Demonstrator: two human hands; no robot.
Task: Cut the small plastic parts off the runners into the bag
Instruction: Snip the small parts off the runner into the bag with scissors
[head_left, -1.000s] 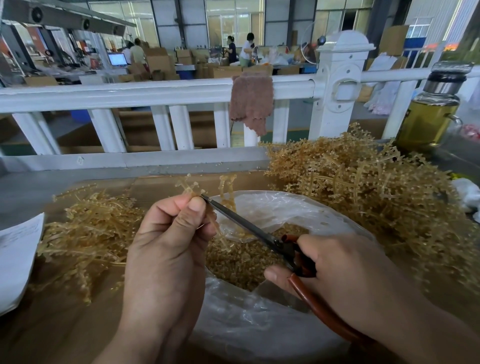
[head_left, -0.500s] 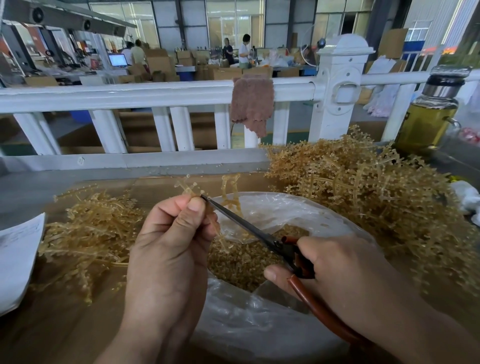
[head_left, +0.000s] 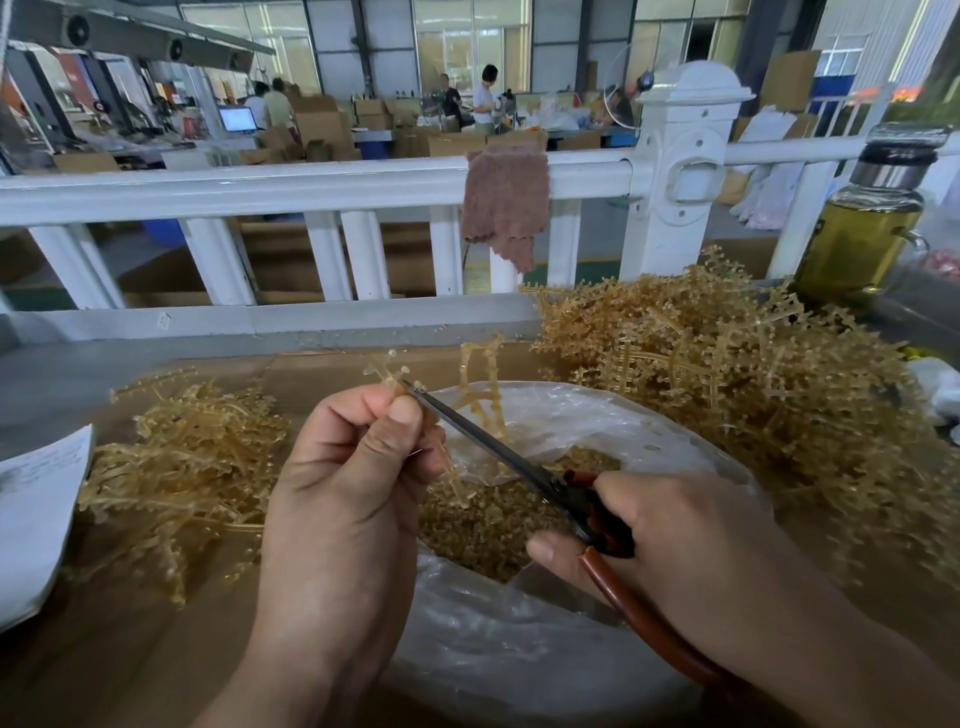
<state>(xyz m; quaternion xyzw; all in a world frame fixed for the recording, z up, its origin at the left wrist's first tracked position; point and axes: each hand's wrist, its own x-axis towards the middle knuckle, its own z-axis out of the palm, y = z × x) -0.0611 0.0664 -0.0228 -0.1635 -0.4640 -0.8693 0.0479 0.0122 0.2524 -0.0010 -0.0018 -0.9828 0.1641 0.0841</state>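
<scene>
The bag (head_left: 519, 654), clear plastic with its mouth open, is set on the bench (head_left: 62, 384) and is taken as reference.

The left hand (head_left: 348, 499) is held over the bag's left rim. Its fingers are curled and the thumb is pressed to the forefinger, with 1 runner (head_left: 387, 370) pinched between them. The runner's branches are seen above the fingers, and its stem hangs over the bag's mouth.

The right hand (head_left: 691, 540), at the bag's right rim, is closed round the red-brown handles of the scissors (head_left: 493, 449). The blades are laid across the bag's mouth, tip touching the runner just beside the left thumb. They are seen as 1 narrow dark line, so it cannot be told whether a gap remains.

The small plastic parts (head_left: 493, 525) are heaped inside the bag, below the blades.

A thin pile of runners (head_left: 182, 467) is noted left of the bag, with a paper sheet (head_left: 36, 509) beyond it. A larger pile (head_left: 753, 395) is noted right of the bag. Behind the bag, a white railing (head_left: 260, 189) is draped with a brown cloth (head_left: 506, 202).
</scene>
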